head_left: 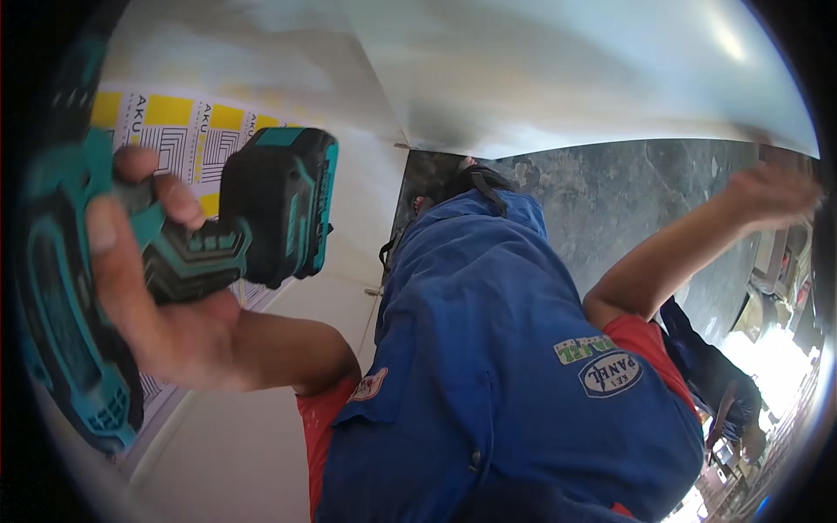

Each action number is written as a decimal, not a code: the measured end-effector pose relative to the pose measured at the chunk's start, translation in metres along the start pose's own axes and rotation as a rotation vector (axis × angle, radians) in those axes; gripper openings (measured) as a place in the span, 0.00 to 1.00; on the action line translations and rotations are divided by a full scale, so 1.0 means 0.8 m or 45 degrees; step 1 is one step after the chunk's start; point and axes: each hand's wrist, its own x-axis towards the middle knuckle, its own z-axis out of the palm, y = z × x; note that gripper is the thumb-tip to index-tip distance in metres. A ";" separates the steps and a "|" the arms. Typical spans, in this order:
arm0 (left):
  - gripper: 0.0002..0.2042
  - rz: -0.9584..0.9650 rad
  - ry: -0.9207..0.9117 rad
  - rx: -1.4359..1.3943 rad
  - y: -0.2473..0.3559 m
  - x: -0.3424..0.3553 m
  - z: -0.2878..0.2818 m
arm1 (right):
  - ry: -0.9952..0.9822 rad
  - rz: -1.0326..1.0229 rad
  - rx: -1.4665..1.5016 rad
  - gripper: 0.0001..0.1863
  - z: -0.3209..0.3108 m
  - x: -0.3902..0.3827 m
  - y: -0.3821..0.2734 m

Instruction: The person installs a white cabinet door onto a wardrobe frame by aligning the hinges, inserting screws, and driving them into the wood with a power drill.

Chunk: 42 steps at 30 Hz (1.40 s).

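Left hand (166,322) wrapped round teal-black power tool (192,254), raised at left side. Right hand (772,196) well apart, blurred; cannot tell its grip. Pale panel (362,205) beyond tool. Step seems tool handling; next move would call for steady hold.

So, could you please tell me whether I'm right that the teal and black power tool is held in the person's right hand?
Not quite: the head view shows the teal and black power tool held in the left hand, not the right hand.
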 end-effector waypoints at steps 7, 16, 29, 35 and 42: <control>0.18 0.064 0.024 0.143 -0.003 -0.004 -0.005 | -0.102 0.545 0.045 0.47 0.012 -0.105 0.054; 0.19 0.044 0.016 0.213 0.000 0.002 -0.013 | -0.072 0.422 0.117 0.43 0.028 -0.106 0.052; 0.19 0.045 0.059 0.143 -0.004 0.000 -0.009 | -0.023 0.470 0.153 0.44 0.024 -0.111 0.050; 0.20 0.006 0.067 0.153 0.004 -0.004 -0.005 | -0.005 0.483 0.130 0.45 0.032 -0.111 0.050; 0.21 0.019 0.092 0.144 0.002 -0.003 0.009 | 0.001 0.392 0.109 0.49 0.035 -0.111 0.053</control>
